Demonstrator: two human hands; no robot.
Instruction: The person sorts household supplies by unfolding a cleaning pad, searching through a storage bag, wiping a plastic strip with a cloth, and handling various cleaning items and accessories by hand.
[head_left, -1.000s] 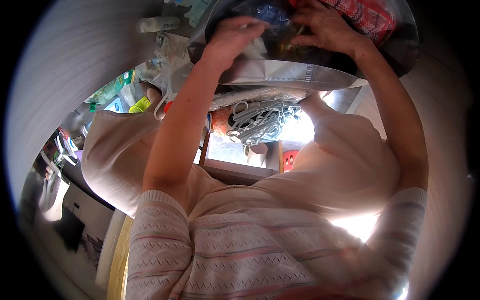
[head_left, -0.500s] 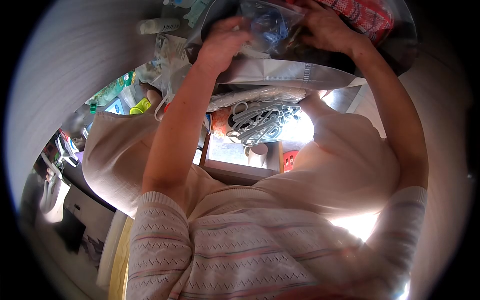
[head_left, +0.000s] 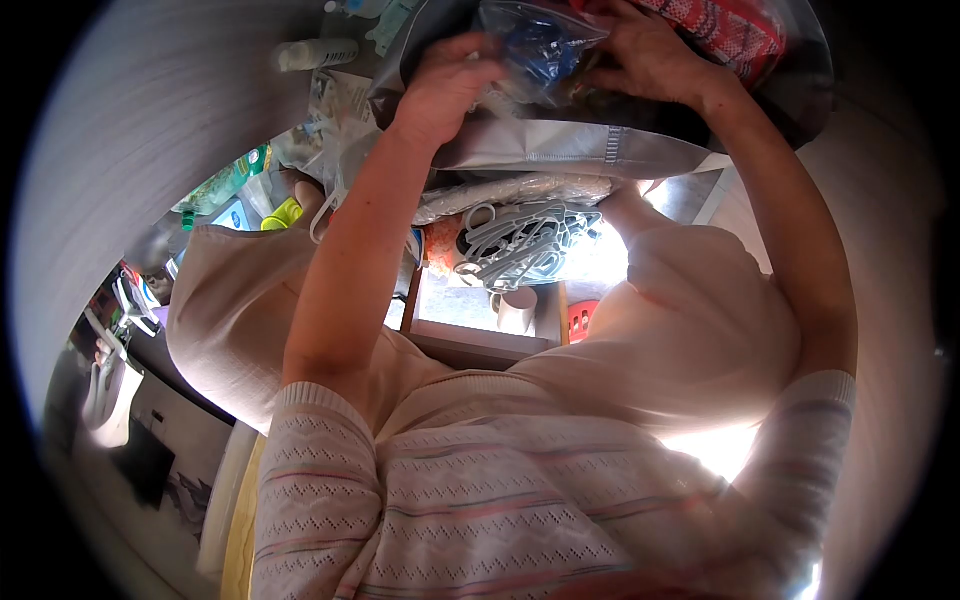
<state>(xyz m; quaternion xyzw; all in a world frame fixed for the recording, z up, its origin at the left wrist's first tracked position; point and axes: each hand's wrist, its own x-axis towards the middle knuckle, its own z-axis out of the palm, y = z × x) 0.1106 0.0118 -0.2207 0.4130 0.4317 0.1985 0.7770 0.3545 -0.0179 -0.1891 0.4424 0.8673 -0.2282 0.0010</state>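
Note:
A clear plastic bag with something blue inside lies in the mouth of a larger dark bag with a grey rim. At its left edge is my left hand, fingers bent onto the plastic, the tips smeared by motion. My right hand grips the same plastic from the right, thumb underneath and fingers at the top edge. Beside that hand, a red and white patterned cloth item sits in the large bag. Part of the large bag is hidden by my hands.
Below the large bag lie a plastic-wrapped roll and a tangle of grey hangers. An open drawer holds a white cup. To the left are a white bottle, a green package and a yellow-green cup.
The clear plastic bag and its blue contents have shifted slightly between my hands. Both hands stay in nearly the same place.

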